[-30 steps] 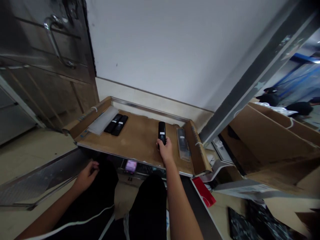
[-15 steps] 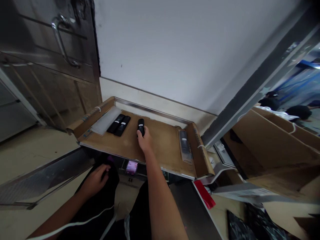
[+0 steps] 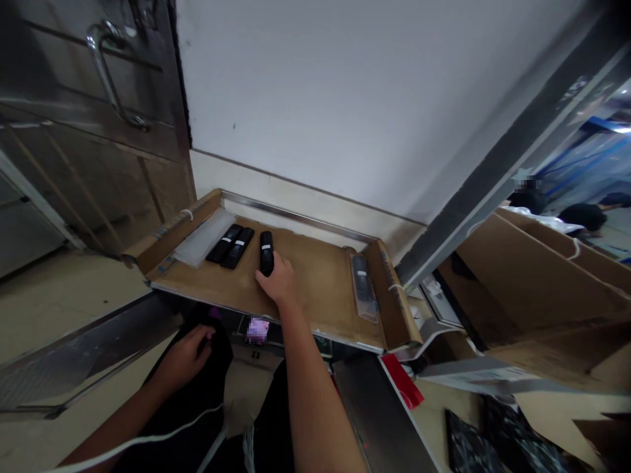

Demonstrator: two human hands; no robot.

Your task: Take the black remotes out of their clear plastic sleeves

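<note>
Remote control, black: your right hand grips it on the cardboard-topped counter, just beside two matching remotes; your left hand curls loosely against dark trousers, nothing visible in it.

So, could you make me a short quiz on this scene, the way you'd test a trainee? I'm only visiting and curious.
1. What is the right hand gripping on the cardboard-lined tray?
2. True or false: the left hand is touching the tray.
3. How many items lie side by side next to the frosted plastic sheet?

Key:
1. A black remote.
2. False: it is below the tray, over dark trousers.
3. Two black remotes.
</note>
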